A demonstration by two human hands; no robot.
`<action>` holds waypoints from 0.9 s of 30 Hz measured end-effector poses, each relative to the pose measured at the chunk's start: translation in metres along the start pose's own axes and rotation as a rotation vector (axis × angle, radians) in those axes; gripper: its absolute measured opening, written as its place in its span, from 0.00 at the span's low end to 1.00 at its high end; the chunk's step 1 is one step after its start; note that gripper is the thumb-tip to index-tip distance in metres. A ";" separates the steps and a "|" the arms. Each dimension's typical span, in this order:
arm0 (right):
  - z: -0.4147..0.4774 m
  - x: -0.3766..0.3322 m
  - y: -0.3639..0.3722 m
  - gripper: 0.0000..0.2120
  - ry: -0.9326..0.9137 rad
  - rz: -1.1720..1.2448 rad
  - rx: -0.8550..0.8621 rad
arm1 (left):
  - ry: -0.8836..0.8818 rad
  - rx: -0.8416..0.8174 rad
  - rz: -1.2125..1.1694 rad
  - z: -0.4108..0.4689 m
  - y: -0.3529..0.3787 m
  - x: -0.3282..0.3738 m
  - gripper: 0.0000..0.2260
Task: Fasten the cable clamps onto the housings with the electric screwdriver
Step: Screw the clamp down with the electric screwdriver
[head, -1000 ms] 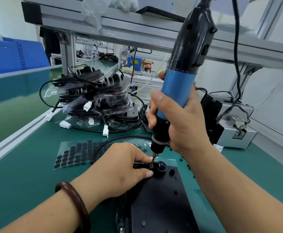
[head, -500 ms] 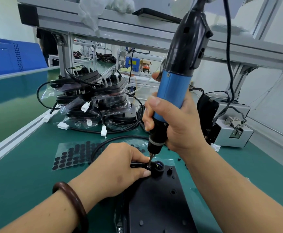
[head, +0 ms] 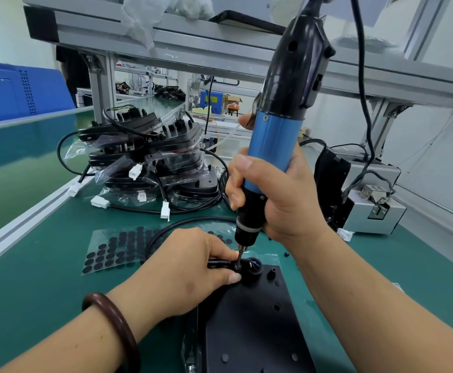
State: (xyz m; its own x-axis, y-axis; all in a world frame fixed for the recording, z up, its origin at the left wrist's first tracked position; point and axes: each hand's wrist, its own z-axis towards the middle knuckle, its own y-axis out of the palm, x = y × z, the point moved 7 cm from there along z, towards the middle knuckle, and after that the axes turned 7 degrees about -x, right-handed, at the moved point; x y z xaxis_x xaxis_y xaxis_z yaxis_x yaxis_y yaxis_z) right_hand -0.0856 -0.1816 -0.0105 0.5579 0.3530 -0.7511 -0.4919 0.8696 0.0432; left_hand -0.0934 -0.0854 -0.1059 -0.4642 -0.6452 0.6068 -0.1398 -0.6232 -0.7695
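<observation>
Head: screwdriver [head: 273, 146] on clamp [head: 224, 264] at housing [head: 246, 319] edge

Factory assembly station: green bench mat [head: 31, 278], aluminium-profile frame [head: 193, 39], stacked bagged black housings [head: 149, 157], further workbenches [head: 152, 100] behind.
</observation>
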 end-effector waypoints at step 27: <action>0.001 0.003 0.004 0.22 0.034 0.024 -0.053 | -0.001 -0.020 0.023 0.000 0.000 0.002 0.12</action>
State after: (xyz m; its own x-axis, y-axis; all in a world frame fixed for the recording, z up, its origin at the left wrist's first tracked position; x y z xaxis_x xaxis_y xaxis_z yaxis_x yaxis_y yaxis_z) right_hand -0.0857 -0.1765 -0.0116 0.5228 0.3605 -0.7725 -0.5400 0.8412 0.0271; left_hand -0.0938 -0.0870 -0.1051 -0.4669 -0.6596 0.5890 -0.1464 -0.5992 -0.7871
